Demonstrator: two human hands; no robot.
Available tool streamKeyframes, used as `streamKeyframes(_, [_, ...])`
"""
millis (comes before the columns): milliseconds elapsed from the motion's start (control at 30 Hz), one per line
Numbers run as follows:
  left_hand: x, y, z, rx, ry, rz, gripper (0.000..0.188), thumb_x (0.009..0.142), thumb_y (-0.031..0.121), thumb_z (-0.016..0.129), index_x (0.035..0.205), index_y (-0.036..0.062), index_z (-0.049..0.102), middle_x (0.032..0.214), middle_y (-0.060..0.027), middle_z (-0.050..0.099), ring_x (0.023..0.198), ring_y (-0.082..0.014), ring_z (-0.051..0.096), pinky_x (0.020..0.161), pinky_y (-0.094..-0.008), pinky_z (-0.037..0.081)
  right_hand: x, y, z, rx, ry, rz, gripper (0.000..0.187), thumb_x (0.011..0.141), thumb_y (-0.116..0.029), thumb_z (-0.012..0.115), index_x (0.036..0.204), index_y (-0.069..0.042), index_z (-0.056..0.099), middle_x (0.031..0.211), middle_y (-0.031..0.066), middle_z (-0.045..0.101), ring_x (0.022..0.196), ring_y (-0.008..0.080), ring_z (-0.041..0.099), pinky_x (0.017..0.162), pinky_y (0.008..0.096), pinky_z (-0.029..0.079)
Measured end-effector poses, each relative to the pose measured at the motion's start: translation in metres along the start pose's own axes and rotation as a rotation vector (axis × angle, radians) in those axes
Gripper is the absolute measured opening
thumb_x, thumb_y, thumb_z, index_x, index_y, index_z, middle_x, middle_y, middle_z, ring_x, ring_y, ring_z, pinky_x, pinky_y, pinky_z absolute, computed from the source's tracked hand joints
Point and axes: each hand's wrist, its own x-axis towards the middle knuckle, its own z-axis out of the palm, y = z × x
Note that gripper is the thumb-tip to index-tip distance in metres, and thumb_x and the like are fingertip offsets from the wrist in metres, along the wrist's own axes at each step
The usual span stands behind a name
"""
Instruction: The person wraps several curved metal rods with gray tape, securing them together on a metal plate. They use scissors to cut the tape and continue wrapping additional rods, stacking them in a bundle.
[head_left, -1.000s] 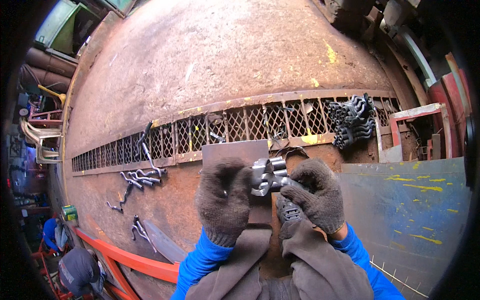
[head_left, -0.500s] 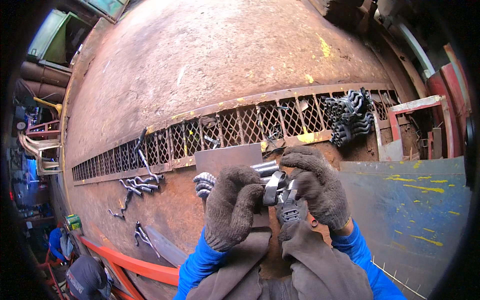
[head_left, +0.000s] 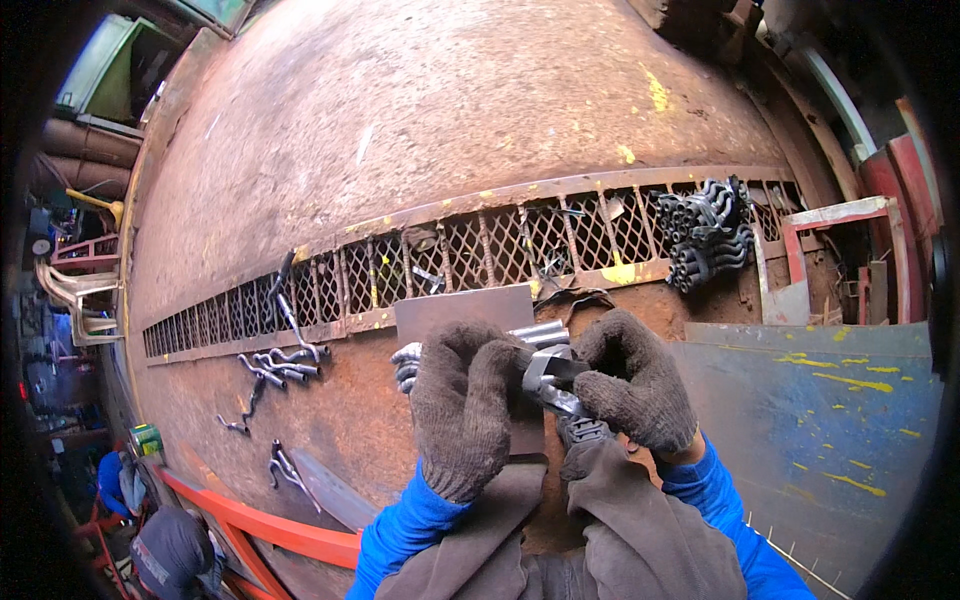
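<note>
Seen from my distant post, a bundle (head_left: 540, 333) of grey pipes lies crosswise above the wearer's lap, midway between two gloved hands; I take it as the centre of the dial. The left hand (head_left: 462, 410), at eight o'clock, has its fingers curled around the pipes, whose far ends jut out past the glove. The right hand (head_left: 640, 382), between three and four, bends its thumb and forefinger toward a dark band (head_left: 548, 368) looped on the bundle; I cannot tell whether they are clamped on it. By my reading, the banding is partway: the pipes are gathered and a loop is on, but it stands loose and I see no fastened end, so drawing it tight appears left. A plate (head_left: 465, 308) shows at ten o'clock, with the grate (head_left: 455, 262) running beyond it. At two o'clock sits a stack (head_left: 708, 238) of similar pipes, perhaps finished work, though I make out no bands there. Loose pipes (head_left: 287, 368) lie ungathered at nine, and a co-worker (head_left: 172, 555) bends at eight, well apart.
</note>
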Motion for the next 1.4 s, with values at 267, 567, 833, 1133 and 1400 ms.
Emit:
streamKeyframes(267, [-0.003, 0.007, 0.006, -0.045, 0.221, 0.012, 0.028, 0.098, 0.007, 0.058, 0.126, 0.0030, 0.053, 0.093, -0.0037, 0.061, 0.079, -0.0090, 0.060, 0.068, -0.0235, 0.052, -0.003, -0.004, 0.013, -0.187, -0.024, 0.043, 0.031, 0.082, -0.011, 0.080, 0.106, -0.006, 0.062, 0.096, -0.0001, 0.064, 0.086, 0.0071, 0.059, 0.075, 0.0236, 0.051])
streamKeyframes(567, [-0.008, 0.003, -0.002, 0.004, 0.310, 0.191, 0.035, 0.094, 0.000, 0.060, 0.127, 0.0015, 0.051, 0.093, -0.0084, 0.062, 0.075, -0.0131, 0.063, 0.065, -0.0256, 0.053, -0.019, 0.004, 0.009, -0.149, -0.130, 0.151, 0.028, 0.082, -0.007, 0.076, 0.105, -0.001, 0.063, 0.093, 0.0039, 0.066, 0.082, 0.0099, 0.062, 0.073, 0.0257, 0.053])
streamKeyframes(833, [-0.006, 0.004, -0.003, -0.036, 0.350, 0.178, 0.032, 0.094, 0.001, 0.060, 0.125, 0.0042, 0.054, 0.096, -0.0059, 0.060, 0.080, -0.0104, 0.060, 0.067, -0.0252, 0.053, -0.023, 0.004, 0.007, -0.359, -0.086, 0.057, 0.015, 0.088, -0.013, 0.073, 0.096, 0.000, 0.069, 0.084, 0.0042, 0.067, 0.077, 0.0080, 0.061, 0.069, 0.0253, 0.051])
streamKeyframes(1133, [0.005, 0.002, -0.005, -0.083, 0.413, 0.038, 0.034, 0.096, 0.006, 0.061, 0.129, 0.0030, 0.052, 0.094, -0.0032, 0.059, 0.078, -0.0075, 0.057, 0.067, -0.0226, 0.050, -0.019, 0.013, 0.009, -0.290, 0.007, -0.173, 0.016, 0.086, -0.010, 0.076, 0.097, 0.002, 0.071, 0.086, 0.0057, 0.070, 0.077, 0.0099, 0.064, 0.068, 0.0269, 0.053])
streamKeyframes(1400, [0.007, -0.020, -0.006, -0.269, -0.152, -0.346, 0.062, 0.100, 0.036, 0.058, 0.147, 0.0020, 0.038, 0.104, -0.0099, 0.066, 0.085, -0.0120, 0.063, 0.069, -0.0230, 0.052, -0.013, 0.013, 0.011, -0.337, 0.099, -0.254, 0.021, 0.083, -0.009, 0.080, 0.098, 0.003, 0.071, 0.084, 0.0102, 0.072, 0.076, 0.0136, 0.067, 0.069, 0.0293, 0.055])
